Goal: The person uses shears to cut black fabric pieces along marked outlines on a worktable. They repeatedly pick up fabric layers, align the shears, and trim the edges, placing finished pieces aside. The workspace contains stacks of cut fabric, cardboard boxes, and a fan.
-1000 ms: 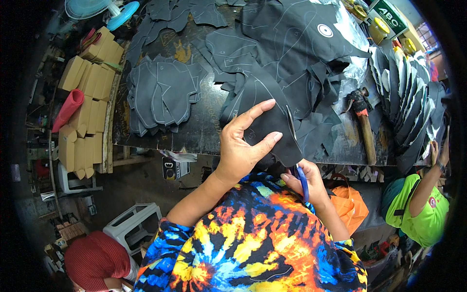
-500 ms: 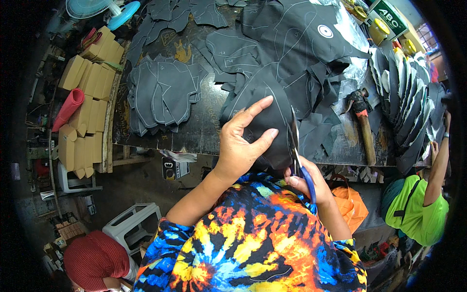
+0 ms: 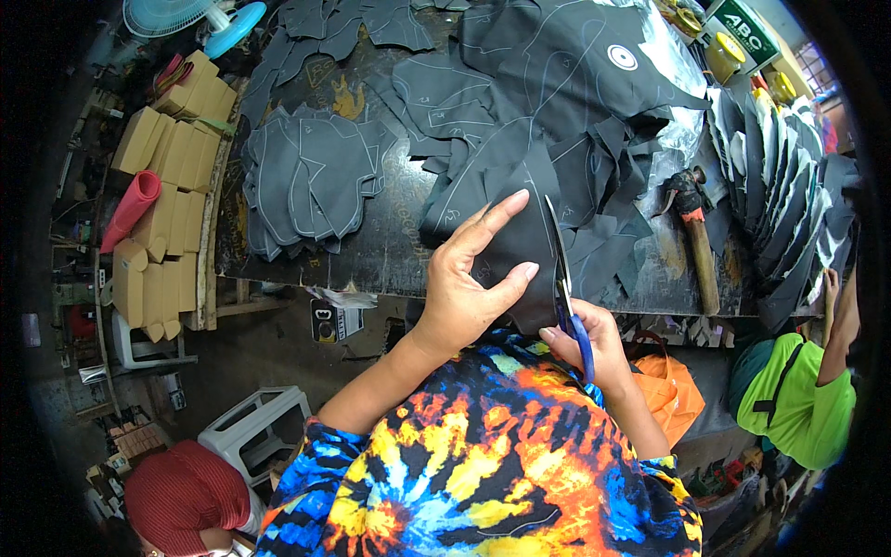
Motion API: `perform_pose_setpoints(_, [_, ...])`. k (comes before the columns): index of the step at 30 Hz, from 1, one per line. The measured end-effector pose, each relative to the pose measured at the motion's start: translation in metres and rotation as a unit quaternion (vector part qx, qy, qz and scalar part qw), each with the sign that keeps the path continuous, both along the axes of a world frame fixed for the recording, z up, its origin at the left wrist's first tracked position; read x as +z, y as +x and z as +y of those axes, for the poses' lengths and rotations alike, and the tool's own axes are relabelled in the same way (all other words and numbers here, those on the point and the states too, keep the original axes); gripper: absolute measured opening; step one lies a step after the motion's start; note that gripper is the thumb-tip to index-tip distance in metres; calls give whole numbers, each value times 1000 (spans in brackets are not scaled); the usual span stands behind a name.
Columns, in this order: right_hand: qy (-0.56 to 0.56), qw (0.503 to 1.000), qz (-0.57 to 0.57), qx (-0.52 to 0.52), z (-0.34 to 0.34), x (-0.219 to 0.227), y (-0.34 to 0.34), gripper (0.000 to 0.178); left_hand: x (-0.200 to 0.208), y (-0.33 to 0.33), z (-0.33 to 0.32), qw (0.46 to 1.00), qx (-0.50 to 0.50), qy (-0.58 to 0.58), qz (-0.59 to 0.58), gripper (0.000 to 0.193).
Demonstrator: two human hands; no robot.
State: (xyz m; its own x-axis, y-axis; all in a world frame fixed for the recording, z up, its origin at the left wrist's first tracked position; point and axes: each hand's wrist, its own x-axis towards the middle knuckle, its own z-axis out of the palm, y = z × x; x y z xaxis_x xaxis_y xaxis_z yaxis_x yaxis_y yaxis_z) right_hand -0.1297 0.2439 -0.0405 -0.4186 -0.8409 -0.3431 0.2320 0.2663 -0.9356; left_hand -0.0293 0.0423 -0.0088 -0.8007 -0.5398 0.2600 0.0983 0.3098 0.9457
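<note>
My left hand lies on a dark grey, leather-like sheet with white outlines drawn on it. Its thumb and forefinger are stretched apart on the surface; the other fingers are partly hidden. My right hand grips scissors with blue handles, their blades pointing away from me along the sheet's right edge. The sheet's near end hangs over the table's front edge towards my body. Beyond it spreads a larger marked sheet bearing a round white sticker. A stack of marked cut pieces sits to the left.
A hammer lies right of the scissors, beside a row of stacked dark pieces. Tan boxes line the left side. A person in a bright green shirt works at right; another in red is at lower left.
My left hand has shifted slightly right. The scissors have swung a little, their handles moving left and their tips left, with the blades nearer the sheet's edge. The green-shirted person's arm has moved.
</note>
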Motion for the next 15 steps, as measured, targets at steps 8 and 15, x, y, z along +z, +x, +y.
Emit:
perform_pose_setpoints(8, [-62,997,-30,-34,-14,8,-6,20,1,3,11,999,-33,11,-7,63])
perform_pose_setpoints(15, [6,999,-46,7,-4,12,-3,16,2,5,2,990,-62,128,-19,47])
